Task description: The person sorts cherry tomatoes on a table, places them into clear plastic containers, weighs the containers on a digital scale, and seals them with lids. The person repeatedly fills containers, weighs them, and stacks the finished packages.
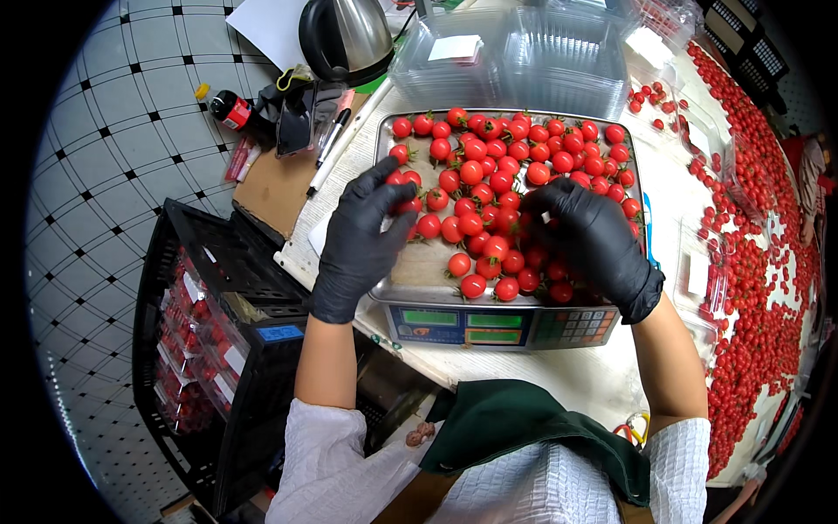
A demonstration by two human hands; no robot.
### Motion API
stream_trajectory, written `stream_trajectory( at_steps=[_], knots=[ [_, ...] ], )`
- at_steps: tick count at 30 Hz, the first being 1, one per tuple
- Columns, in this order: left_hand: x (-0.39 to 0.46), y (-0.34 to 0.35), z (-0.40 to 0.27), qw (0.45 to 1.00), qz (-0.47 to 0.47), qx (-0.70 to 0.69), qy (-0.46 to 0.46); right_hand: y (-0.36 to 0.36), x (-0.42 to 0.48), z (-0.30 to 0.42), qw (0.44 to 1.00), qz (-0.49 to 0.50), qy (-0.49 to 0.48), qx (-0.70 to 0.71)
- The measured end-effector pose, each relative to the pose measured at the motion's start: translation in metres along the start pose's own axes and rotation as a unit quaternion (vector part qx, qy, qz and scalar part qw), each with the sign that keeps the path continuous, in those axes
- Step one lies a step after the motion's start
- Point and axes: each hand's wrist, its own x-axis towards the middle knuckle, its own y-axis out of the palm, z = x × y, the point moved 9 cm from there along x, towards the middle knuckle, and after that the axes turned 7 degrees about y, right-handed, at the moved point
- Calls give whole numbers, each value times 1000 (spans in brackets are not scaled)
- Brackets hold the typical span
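Note:
A digital scale [499, 327] stands before me, its metal pan [419, 288] covered with loose red cherry tomatoes [482, 171], many with green calyxes. My left hand [365, 236], in a black glove, hovers over the pan's left edge. Its fingers are apart and bent around a few tomatoes, which partly hide behind them. Over the right part of the pan, my right hand [586, 239], also in a black glove, curls its fingers down among the tomatoes. What lies under that palm is hidden. A small pale spot shows at its fingertips.
Clear plastic containers [566, 72] are stacked behind the scale. An electric kettle [350, 39], a cola bottle [236, 112] and a smartphone [296, 119] stand or lie at the upper left. A black crate [226, 452] holds packed tomatoes. More tomatoes [753, 386] spread across the right table.

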Motion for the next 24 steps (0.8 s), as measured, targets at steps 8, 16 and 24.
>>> stream_trajectory(
  at_steps=[8,16,24],
  knots=[
    [-16,-2,-33,999,-10,36,37,-7,-19,0,999,-8,43,14],
    [28,55,-76,966,137,82,202,2,-36,20,992,-44,25,-113],
    [-9,29,-64,980,85,77,164,-2,-47,3,994,-75,60,-59]
  ],
)
